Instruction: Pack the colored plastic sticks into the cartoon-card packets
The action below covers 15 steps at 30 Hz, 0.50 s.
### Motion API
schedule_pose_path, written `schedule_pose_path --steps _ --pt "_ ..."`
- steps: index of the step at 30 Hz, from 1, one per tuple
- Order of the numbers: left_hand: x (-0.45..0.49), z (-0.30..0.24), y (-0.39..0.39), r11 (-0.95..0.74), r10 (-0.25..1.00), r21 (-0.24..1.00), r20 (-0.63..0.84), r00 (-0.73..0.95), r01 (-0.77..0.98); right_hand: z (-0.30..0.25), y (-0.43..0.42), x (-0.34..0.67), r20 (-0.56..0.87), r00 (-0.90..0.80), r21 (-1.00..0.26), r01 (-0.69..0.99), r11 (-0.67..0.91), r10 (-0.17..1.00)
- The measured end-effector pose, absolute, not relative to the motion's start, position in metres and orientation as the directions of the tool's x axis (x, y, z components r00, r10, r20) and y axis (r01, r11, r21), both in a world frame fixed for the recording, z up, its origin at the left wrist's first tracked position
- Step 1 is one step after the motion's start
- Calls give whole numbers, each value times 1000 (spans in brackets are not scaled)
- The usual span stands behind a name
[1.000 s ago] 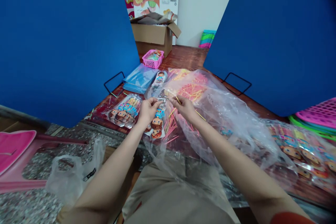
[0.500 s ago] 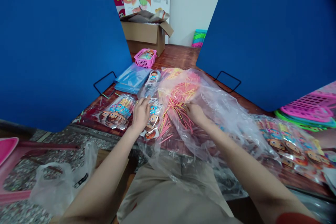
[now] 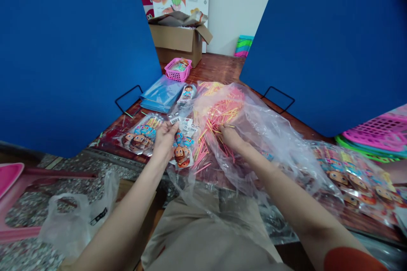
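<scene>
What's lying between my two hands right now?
Between your left hand and right hand, the head view shows printed packets, then loose pink and yellow sticks.

Head-worn view, forward and down

Two sets of fingers (image 3: pixel 169 128) (image 3: pixel 225 129), two blue panels (image 3: pixel 70 59) (image 3: pixel 333 46), two wire loops (image 3: pixel 127 94) (image 3: pixel 282 94), one open carton (image 3: pixel 173 39)

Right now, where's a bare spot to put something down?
Bare wood shows at the back, between the box and the right blue panel, behind the sticks. Around the left hand and right hand it's crowded: packets, sticks and the clear bag lie close together.
</scene>
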<state>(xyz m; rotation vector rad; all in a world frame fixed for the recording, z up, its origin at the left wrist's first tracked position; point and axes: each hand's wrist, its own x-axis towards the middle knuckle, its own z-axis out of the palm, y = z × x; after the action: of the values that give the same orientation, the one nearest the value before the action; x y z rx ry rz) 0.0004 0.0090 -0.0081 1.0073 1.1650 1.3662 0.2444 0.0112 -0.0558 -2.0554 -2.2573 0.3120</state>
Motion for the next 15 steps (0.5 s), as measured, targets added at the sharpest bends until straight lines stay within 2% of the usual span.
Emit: schedule_pose_path --steps 3,8,11,15 --pt "4 -10 0 109 984 930 -150 -93 -350 -54 14 253 -49 -64 -194 979 53 997" --pt "11 -9 -13 207 973 900 -231 -17 -383 -46 27 272 68 -43 -166 985 54 997" --pt "15 -10 -19 259 963 902 -270 18 -345 -44 34 279 81 -159 -139 976 170 984" --pt "17 -16 -24 244 969 936 -243 35 -255 -48 37 278 59 -325 -125 936 330 944"
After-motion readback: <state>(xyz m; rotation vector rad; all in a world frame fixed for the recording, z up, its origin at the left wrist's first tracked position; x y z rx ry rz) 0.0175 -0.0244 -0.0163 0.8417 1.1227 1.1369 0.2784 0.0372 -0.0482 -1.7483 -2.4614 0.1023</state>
